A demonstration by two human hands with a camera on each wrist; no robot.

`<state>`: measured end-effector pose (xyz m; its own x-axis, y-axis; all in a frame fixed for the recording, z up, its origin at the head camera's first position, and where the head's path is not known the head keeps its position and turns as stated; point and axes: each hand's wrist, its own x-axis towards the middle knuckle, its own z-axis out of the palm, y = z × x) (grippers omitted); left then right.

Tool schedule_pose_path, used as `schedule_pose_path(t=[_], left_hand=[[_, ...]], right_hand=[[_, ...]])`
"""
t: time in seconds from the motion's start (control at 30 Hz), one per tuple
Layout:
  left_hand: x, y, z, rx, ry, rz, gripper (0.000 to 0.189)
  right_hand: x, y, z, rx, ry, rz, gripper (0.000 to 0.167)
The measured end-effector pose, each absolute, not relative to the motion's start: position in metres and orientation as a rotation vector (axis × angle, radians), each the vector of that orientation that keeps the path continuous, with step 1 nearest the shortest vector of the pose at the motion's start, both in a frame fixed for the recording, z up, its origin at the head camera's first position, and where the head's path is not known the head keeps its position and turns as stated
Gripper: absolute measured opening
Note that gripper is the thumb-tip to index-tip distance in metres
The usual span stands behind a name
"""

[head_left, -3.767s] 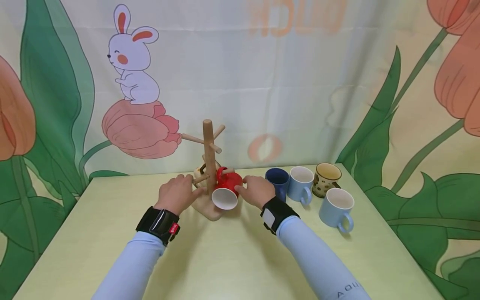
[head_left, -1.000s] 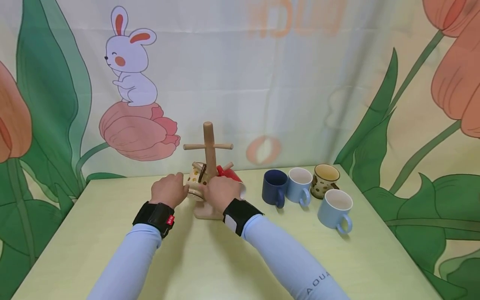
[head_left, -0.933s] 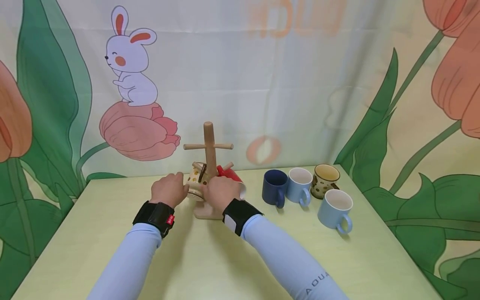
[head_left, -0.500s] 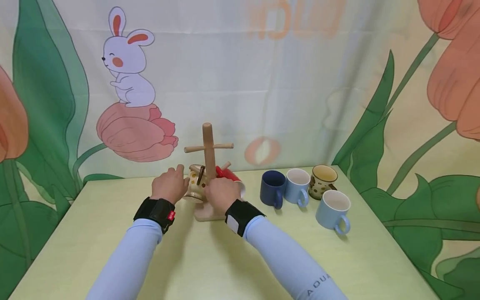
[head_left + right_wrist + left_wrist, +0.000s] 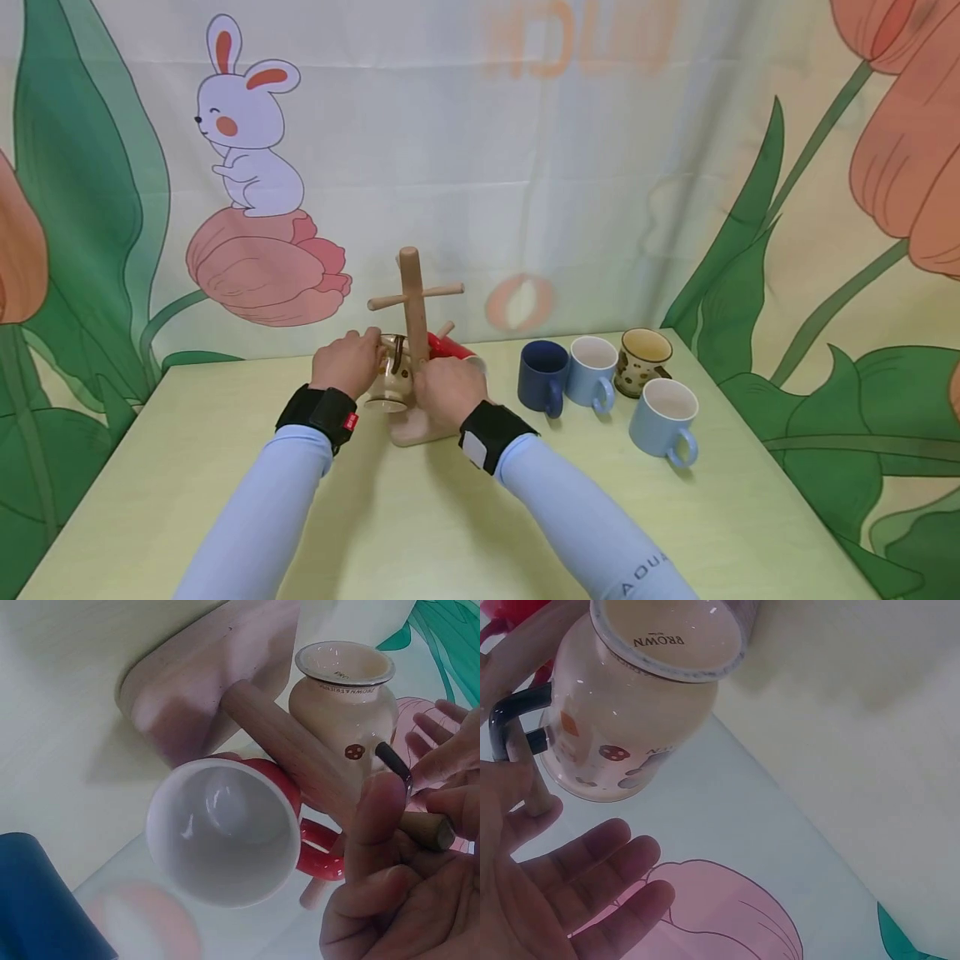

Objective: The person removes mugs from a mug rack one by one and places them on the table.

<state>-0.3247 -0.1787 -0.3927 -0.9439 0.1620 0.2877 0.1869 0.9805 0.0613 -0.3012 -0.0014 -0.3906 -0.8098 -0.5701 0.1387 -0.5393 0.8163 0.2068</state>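
Wooden mug tree [image 5: 412, 292] upright on tabletop [image 5: 165, 467], between both hands. Left hand [image 5: 347, 364], just left of mug tree: thumb and index finger apparently pinching the end of a lower peg [image 5: 519, 744], remaining fingers loosely extended. Right hand [image 5: 452, 392], in front of mug tree: fingers curled round its wood, low down. Cream mushroom-print mug [image 5: 637, 712], left of mug tree's post: pinched peg passing through dark handle [image 5: 517, 705]. Red mug [image 5: 217, 832], right of post: hanging by handle. Farther right of mug tree: navy mug [image 5: 542, 375], light blue mugs [image 5: 662, 421], spotted mug [image 5: 636, 371]. Step in hand, by judgement: turning or steadying the mug tree. Next move seemingly calling for slow, even turning, without unseating either hung mug.
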Motion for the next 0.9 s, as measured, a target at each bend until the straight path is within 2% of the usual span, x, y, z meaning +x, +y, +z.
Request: schedule_pose_path(t=[0.27,0.5,0.9], left_hand=[[-0.320,-0.182,-0.392,-0.247,-2.844,-0.136,0.020],[-0.317,-0.182,-0.397,-0.252,-2.833,-0.141,0.021],[-0.305,-0.179,-0.401,-0.235,-2.818,-0.134,0.024]], right_hand=[[-0.301,0.003,-0.390,0.686,-2.941,0.073,0.022],[-0.303,0.007,-0.394,0.422,-2.965,0.296,0.039],[-0.307,0.013,-0.395,0.311,-2.880,0.223,0.031]])
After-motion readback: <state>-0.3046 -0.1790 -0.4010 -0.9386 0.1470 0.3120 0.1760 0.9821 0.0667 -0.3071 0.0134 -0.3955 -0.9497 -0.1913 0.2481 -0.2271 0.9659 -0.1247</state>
